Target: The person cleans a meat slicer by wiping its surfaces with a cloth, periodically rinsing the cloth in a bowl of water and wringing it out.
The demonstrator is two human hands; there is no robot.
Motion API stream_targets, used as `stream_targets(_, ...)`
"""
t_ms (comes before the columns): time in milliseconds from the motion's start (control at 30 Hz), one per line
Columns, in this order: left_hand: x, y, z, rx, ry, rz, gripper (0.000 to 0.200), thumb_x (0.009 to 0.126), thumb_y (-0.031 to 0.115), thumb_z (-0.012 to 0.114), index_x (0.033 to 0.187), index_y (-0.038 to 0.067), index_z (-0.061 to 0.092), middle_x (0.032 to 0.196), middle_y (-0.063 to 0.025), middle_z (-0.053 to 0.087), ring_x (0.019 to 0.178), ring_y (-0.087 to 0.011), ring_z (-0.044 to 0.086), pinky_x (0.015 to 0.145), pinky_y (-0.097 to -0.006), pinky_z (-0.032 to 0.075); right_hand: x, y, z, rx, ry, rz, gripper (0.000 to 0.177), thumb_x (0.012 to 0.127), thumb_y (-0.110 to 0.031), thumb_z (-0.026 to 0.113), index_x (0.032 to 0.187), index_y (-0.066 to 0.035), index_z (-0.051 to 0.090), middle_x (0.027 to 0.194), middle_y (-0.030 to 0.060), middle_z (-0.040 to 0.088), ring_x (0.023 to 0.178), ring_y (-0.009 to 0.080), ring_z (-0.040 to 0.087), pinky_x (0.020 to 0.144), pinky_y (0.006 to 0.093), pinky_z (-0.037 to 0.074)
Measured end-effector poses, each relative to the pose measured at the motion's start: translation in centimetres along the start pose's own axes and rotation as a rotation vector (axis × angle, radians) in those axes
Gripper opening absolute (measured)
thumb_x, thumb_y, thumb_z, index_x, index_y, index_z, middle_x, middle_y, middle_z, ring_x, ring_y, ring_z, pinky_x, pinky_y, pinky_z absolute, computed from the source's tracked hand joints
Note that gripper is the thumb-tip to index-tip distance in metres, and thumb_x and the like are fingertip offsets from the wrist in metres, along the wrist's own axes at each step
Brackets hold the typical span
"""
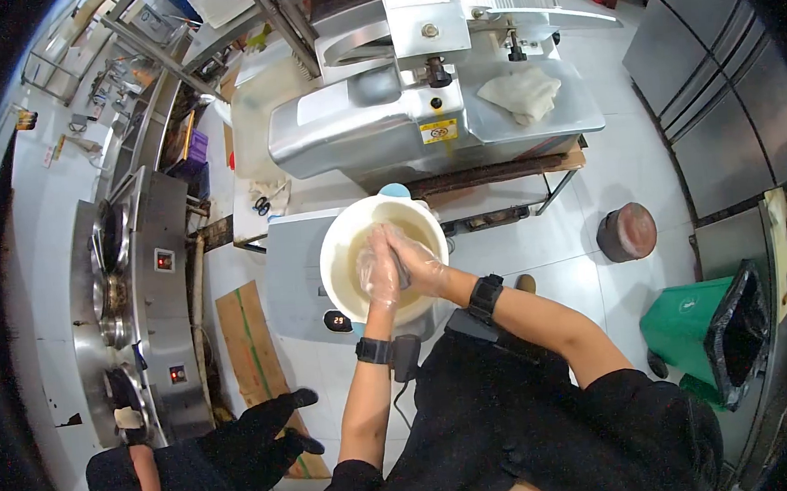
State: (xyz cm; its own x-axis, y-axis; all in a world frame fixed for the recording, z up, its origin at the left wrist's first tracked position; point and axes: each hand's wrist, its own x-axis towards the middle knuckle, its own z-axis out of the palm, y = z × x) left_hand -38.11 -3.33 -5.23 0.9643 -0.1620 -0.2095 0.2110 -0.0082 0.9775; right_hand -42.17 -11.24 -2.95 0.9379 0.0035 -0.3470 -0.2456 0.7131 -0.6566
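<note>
My left hand (378, 269) and my right hand (417, 260) are pressed together, both in clear plastic gloves. They are over the inside of a white basin (334, 250) with light-blue handles. Between the palms a small greyish patch shows, too hidden to name. Pale, cream-coloured contents (401, 216) coat the basin's inside around my hands. Under the basin is a grey flat-topped unit (294, 261) with a small lit display (337, 321) reading 29. Black straps with small boxes circle both wrists.
Beyond the basin stands a metal slicing machine (339, 121) with a white cloth (522, 95) on its tray. Scissors (263, 204) lie on the table's left. Stoves (155, 299) line the left, near a person in black (208, 468). A green bin (691, 325) stands right.
</note>
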Motion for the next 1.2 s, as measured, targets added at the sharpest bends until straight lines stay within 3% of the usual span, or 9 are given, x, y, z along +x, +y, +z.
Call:
stream_targets(100, -0.8, 0.7, -1.3, 0.518, 0.015, 0.328, 0.052, 0.103, 0.043, 0.041, 0.121, -0.003, 0.056, 0.117, -0.0176, 0.06, 0.111, -0.0279, 0.056, 0.099, -0.0389, 0.041, 0.9, 1.2, -0.4, 0.082, -0.008, 0.047, 0.055, 0.102, -0.044, 0.044, 0.142, -0.007, 0.042, 0.136, 0.0057, 0.051, 0.124, 0.0173, 0.048, 0.104, 0.0332, 0.039)
stream_targets(200, 0.2, -1.6, -2.7, 0.614, -0.006, 0.263, 0.053, 0.102, 0.042, 0.043, 0.127, -0.003, 0.051, 0.121, -0.0205, 0.059, 0.115, -0.0304, 0.055, 0.1, -0.0388, 0.04, 1.6, 2.1, -0.6, -0.104, 0.011, -0.031, 0.055, 0.101, -0.045, 0.044, 0.14, -0.006, 0.044, 0.135, 0.0079, 0.052, 0.119, 0.0181, 0.051, 0.102, 0.0353, 0.041)
stream_targets(267, -1.4, 0.8, -1.3, 0.493, 0.026, 0.257, 0.053, 0.102, 0.042, 0.043, 0.128, -0.003, 0.05, 0.122, -0.0206, 0.059, 0.115, -0.0315, 0.055, 0.101, -0.0389, 0.04, 1.4, 2.1, -0.3, -0.561, 0.302, -0.035, 0.058, 0.101, -0.049, 0.041, 0.134, -0.003, 0.05, 0.13, 0.0168, 0.056, 0.116, 0.0258, 0.056, 0.099, 0.0399, 0.043)
stream_targets(467, -1.7, 1.7, -0.6, 0.306, -0.075, 0.098, 0.059, 0.103, 0.047, 0.038, 0.135, -0.002, 0.046, 0.133, -0.022, 0.053, 0.124, -0.0337, 0.049, 0.108, -0.0385, 0.033, 0.2, 0.3, 0.4, -0.726, 0.314, -0.151, 0.067, 0.1, -0.055, 0.032, 0.119, 0.003, 0.06, 0.111, 0.0295, 0.063, 0.106, 0.0446, 0.057, 0.095, 0.0466, 0.041)
stream_targets(633, -2.5, 2.8, -0.4, 0.364, -0.073, 0.068, 0.065, 0.103, 0.051, 0.032, 0.142, -0.001, 0.041, 0.139, -0.0213, 0.049, 0.131, -0.032, 0.043, 0.112, -0.0377, 0.028, 1.4, 1.6, -0.2, -0.8, 0.34, -0.181, 0.066, 0.1, -0.054, 0.032, 0.114, 0.004, 0.061, 0.111, 0.0303, 0.062, 0.104, 0.0441, 0.058, 0.097, 0.0486, 0.04)
stream_targets(900, -4.3, 2.3, -0.3, -0.543, -0.246, -0.306, 0.063, 0.1, 0.045, 0.051, 0.148, 0.008, 0.035, 0.146, -0.0089, 0.042, 0.134, -0.0234, 0.04, 0.113, -0.0388, 0.031, 1.8, 0.7, -0.2, -0.504, 0.258, 0.053, 0.069, 0.098, -0.059, 0.034, 0.115, 0.002, 0.064, 0.116, 0.0299, 0.062, 0.11, 0.0417, 0.058, 0.099, 0.0479, 0.039)
stream_targets(1000, -5.1, 2.6, 0.6, -0.546, -0.165, -0.218, 0.064, 0.099, 0.041, 0.056, 0.148, 0.005, 0.035, 0.145, -0.0115, 0.042, 0.133, -0.0204, 0.04, 0.11, -0.0368, 0.034, 1.7, 0.2, -0.4, -0.385, 0.22, -0.02, 0.069, 0.097, -0.058, 0.036, 0.116, 0.002, 0.064, 0.118, 0.0287, 0.062, 0.112, 0.0412, 0.058, 0.1, 0.0461, 0.039)
stream_targets(1067, -3.3, -0.5, -1.1, -0.461, -0.173, -0.225, 0.065, 0.098, 0.041, 0.056, 0.147, 0.003, 0.035, 0.144, -0.0121, 0.043, 0.132, -0.0205, 0.041, 0.109, -0.0363, 0.036, 1.9, -0.4, -1.6, -0.839, 0.074, -0.112, 0.066, 0.097, -0.056, 0.038, 0.124, 0.0, 0.06, 0.126, 0.0272, 0.059, 0.116, 0.0408, 0.056, 0.101, 0.0455, 0.038)
stream_targets(1200, -2.8, -0.3, -1.4, -0.204, -0.013, -0.113, 0.067, 0.1, 0.046, 0.051, 0.144, -0.002, 0.037, 0.141, -0.0133, 0.047, 0.126, -0.0214, 0.047, 0.105, -0.0355, 0.039, 2.1, 0.5, -2.1, -0.93, 0.241, -0.236, 0.069, 0.098, -0.057, 0.037, 0.145, -0.008, 0.041, 0.122, 0.0214, 0.059, 0.114, 0.0302, 0.055, 0.101, 0.0372, 0.04)
